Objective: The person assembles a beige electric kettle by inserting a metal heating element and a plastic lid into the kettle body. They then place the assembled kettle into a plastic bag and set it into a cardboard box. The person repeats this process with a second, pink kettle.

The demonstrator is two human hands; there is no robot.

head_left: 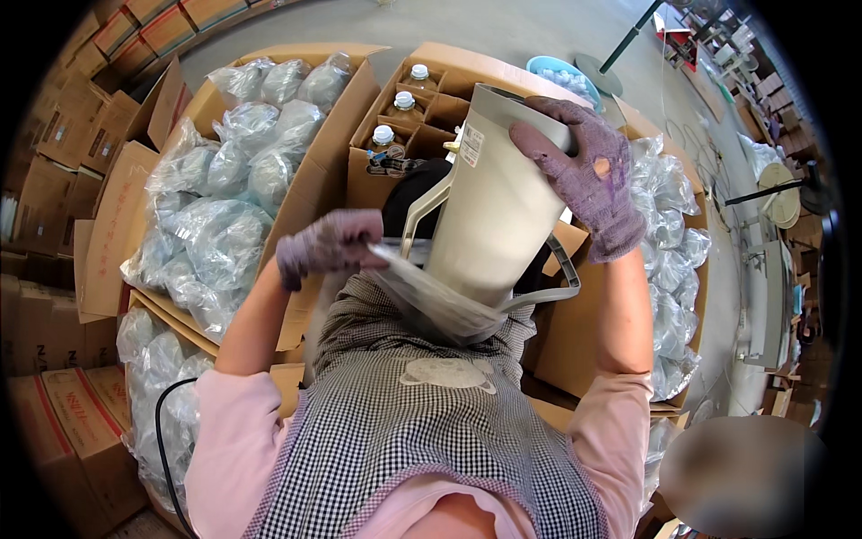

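Note:
My right hand [588, 175], in a worn purple knit glove, is wrapped round the grey upper end of a cream plastic jug-shaped vessel [494, 211]. The vessel leans over my lap, with a cream handle [422, 211] along its left side and a grey handle [552, 283] low on its right. In a matching glove, my left hand [332, 242] pinches the edge of a clear plastic bag [440, 301]. The bag stretches from those fingers to the vessel's lower end and covers part of it. What lies inside the vessel is hidden.
Cartons of plastic-wrapped items [215, 225] stand to my left, with more wrapped items [669, 269] at my right. Ahead, a divided carton [453, 67] holds white-capped bottles [384, 139]. Beyond it sit a blue basin [566, 76] and a stand's round base [600, 76].

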